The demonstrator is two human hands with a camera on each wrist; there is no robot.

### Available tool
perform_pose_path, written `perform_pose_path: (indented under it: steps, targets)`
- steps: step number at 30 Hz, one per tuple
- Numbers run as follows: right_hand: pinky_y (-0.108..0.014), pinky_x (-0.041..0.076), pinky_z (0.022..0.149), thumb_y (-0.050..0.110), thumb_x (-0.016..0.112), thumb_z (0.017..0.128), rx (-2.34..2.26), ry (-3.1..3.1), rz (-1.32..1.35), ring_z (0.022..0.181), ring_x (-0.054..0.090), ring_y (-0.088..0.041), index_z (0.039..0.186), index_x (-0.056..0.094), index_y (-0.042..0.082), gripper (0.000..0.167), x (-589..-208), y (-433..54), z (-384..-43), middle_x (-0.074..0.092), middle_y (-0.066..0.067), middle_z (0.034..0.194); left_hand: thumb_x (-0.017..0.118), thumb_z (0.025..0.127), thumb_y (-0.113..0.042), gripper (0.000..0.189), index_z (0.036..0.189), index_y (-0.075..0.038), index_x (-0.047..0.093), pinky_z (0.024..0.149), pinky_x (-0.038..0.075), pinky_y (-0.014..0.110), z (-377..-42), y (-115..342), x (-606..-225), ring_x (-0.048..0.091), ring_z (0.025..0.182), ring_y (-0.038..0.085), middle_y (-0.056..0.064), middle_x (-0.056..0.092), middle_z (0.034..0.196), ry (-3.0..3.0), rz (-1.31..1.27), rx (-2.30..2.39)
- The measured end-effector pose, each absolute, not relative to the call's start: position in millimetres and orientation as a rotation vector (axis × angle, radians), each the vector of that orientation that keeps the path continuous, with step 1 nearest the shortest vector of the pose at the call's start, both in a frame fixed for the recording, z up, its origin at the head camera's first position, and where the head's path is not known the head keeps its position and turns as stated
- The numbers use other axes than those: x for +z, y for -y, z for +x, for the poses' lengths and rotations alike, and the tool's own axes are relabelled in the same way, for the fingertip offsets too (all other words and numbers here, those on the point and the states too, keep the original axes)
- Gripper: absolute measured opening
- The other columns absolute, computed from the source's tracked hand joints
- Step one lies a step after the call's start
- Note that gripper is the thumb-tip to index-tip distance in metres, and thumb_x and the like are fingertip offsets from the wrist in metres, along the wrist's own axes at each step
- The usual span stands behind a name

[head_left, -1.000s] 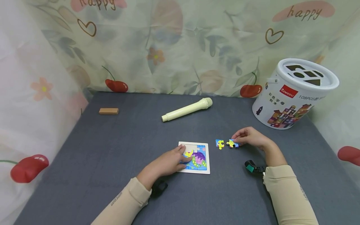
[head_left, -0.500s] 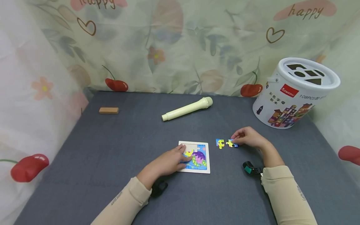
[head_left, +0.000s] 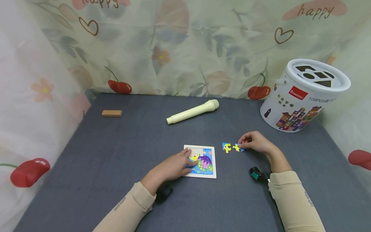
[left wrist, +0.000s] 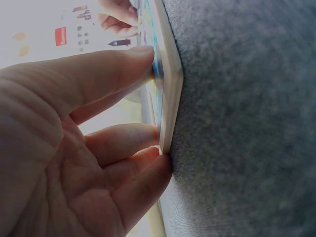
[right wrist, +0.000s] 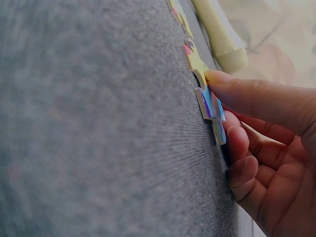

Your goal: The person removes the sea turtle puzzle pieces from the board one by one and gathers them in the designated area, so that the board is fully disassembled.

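Observation:
A square jigsaw puzzle board [head_left: 214,162] with a pale frame lies flat on the table, its picture partly filled with colourful pieces. My left hand [head_left: 175,166] rests on its left side with fingers spread; in the left wrist view the thumb touches the top and fingertips touch the frame's edge [left wrist: 173,94]. Right of the board, my right hand [head_left: 256,141] pinches a yellow and blue puzzle piece [head_left: 237,148] by its right side, the piece low at the table surface. Just left of it, a second puzzle piece [head_left: 226,147] lies apart, touched by neither hand.
Behind the board lies a cream toy microphone [head_left: 192,112]. A small wooden block [head_left: 111,113] sits at the back left. A white lidded bucket [head_left: 301,96] with shaped holes stands at the back right, close to a printed curtain [head_left: 185,48].
My right hand has shifted the puzzle piece very slightly left, toward the loose piece. My left hand stays in place on the board.

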State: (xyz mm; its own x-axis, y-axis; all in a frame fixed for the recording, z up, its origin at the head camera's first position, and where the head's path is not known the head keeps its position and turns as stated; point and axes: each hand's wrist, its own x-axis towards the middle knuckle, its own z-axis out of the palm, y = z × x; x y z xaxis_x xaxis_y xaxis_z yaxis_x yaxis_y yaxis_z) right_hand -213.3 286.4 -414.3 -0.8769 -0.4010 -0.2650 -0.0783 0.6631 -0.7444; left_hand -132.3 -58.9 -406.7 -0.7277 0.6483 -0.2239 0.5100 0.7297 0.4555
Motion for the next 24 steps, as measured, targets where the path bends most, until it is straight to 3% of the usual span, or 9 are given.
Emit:
perform_pose_path:
  steps: [18,24]
  targets:
    - [-0.022,0.042,0.062,0.018,0.067,0.086,-1.042,-2.511,-0.33,0.069,0.048,-0.008,0.098,0.065,-0.003,0.024,-413.0,-285.0,-214.7,0.061,-0.003,0.083,0.058,0.092,-0.019,0.039,0.131,-0.017,0.055,0.111,0.03,0.043,-132.6,57.5,-406.0,0.02,0.143,0.031,0.019,0.027,0.151,-2.566,0.888,0.499]
    - [-0.022,0.043,0.062,0.016,0.065,0.087,-1.073,-2.543,-0.353,0.07,0.051,-0.008,0.099,0.065,-0.003,0.022,-408.4,-277.1,-213.4,0.062,-0.007,0.084,0.059,0.092,-0.021,0.038,0.129,-0.014,0.057,0.11,0.031,0.044,-131.9,54.6,-403.8,0.026,0.14,0.033,0.021,0.033,0.147,-2.597,0.921,0.472]
